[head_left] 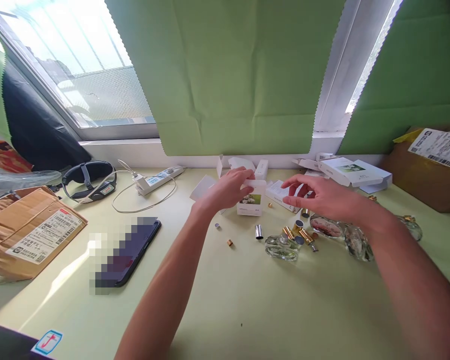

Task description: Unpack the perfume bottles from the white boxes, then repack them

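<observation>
My left hand grips the upper left part of a small white box with a flower picture on its front. The box stands upright on the table, and some of my left fingers are hidden behind its top. To the right, my right hand hovers with curved fingers apart, holding nothing. Below and left of it lies a flat white printed box. In front are a clear glass bottle, a silver cap, several gold pieces and a small gold ring.
More glass bottles lie partly behind my right forearm. White boxes and a brown carton sit at the right. Leftward are a phone, a power strip with a cable, a black headband and a brown parcel.
</observation>
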Tool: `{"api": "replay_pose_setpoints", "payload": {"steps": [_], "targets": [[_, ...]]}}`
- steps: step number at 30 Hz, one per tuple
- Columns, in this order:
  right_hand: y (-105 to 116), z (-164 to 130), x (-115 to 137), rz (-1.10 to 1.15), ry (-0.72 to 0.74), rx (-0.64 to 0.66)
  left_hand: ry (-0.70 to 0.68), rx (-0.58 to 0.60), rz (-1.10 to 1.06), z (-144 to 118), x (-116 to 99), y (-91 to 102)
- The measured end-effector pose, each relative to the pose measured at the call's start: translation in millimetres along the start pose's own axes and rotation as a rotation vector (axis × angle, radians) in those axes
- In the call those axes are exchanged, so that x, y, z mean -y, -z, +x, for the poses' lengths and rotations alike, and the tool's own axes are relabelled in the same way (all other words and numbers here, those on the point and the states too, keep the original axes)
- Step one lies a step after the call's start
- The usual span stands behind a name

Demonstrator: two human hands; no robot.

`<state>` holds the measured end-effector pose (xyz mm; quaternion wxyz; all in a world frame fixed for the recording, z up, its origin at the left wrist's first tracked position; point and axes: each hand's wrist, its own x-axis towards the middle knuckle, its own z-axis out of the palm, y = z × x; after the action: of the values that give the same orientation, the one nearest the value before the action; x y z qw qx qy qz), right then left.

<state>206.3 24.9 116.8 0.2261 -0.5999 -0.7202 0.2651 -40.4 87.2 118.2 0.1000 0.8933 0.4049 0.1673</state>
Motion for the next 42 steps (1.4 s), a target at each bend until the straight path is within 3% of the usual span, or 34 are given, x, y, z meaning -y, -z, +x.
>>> {"api": "replay_pose_setpoints", "payload": {"steps": [4,7,13,16,25,32,36,39,42], "targets": [[1.6,-2.5,0.2,-0.065,0.04,0.13,0.053,0.045,0.062,1.5,6.7,-3.2],[-9.5,4.0,-3.8,-0.103,0.068,0.184,0.081,0.048,0.095,0.9,5.8,-0.7],[-50.9,23.6,-14.8,0.003,0.411,0.378,0.077,0.037,0.054,-1.0,1.9,3.4],[-66.2,28.9,-23.4,-0.026,0.489,0.444,0.053,0.032,0.038,-1.3,2.1,3.3],[-81.7,39.0,-38.2,-0.067,0.462,0.489,0.03,0.025,0.034,-1.5,0.4,4.0],[-80.6,39.4,-43.0,-0.101,0.281,0.387,0.031,0.025,0.039,-2.2,1.0,3.1],[-81.5,36.9,-42.1,-0.095,0.232,0.389,0.042,0.03,0.033,-2.5,0.2,3.1],[-77.7,36.3,-40.3,-0.081,0.204,0.374,0.042,0.033,0.035,-2.4,0.4,3.2],[-60.5,32.9,-36.2,-0.067,0.184,0.325,0.032,0.031,0.041,-2.1,1.5,3.1]]}}
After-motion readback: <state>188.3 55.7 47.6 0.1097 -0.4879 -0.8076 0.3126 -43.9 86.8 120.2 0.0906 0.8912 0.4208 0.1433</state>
